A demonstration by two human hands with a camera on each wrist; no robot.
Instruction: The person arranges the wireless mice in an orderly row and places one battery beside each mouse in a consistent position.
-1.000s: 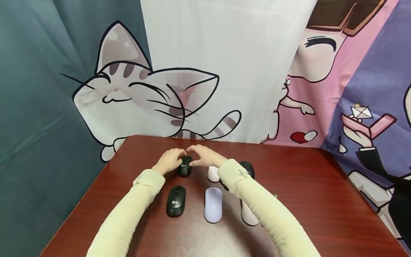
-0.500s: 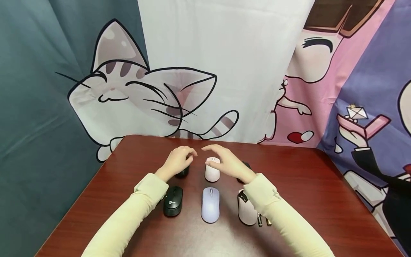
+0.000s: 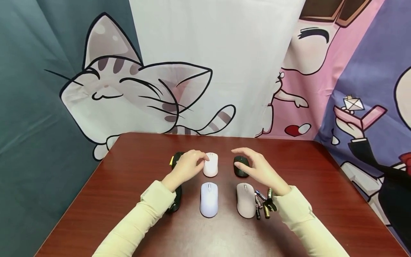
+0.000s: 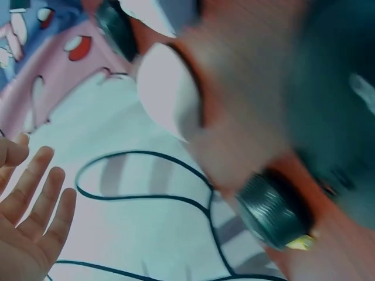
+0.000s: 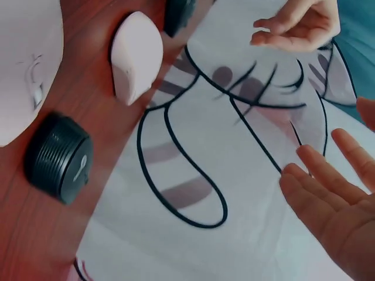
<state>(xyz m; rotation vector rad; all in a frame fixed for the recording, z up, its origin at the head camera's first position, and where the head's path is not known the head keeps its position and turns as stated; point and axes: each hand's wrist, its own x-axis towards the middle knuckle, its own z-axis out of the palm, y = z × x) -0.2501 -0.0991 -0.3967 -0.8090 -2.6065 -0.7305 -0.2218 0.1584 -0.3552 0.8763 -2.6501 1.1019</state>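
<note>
At the far middle of the table (image 3: 128,200), the fingertips of the left hand (image 3: 187,167) are laid lightly against the left side of a white mouse (image 3: 211,164); the fingers are loosely curved and slightly apart, with nothing pinched. The fingers of the right hand (image 3: 258,169) are spread and relaxed, held over a black mouse (image 3: 240,166) at its right side; whether it is touched cannot be told. The white mouse is small, rounded and glossy, with a wheel at its far end, and is set in the far row between the two hands.

Six mice are counted, in two rows of three: in the far row a black one (image 3: 176,159) largely covered by the left hand, the white one, and the black one by the right hand; in the near row a black one (image 3: 176,201) mostly hidden under the left sleeve, a lilac one (image 3: 209,199) and a beige one (image 3: 245,200). A small heap of batteries (image 3: 264,203) is seen just beside the beige mouse, partly covered by the right sleeve; their number cannot be made out. The left wrist view is heavily blurred, so only an open palm (image 4: 26,225) and vague shapes are shown.
</note>
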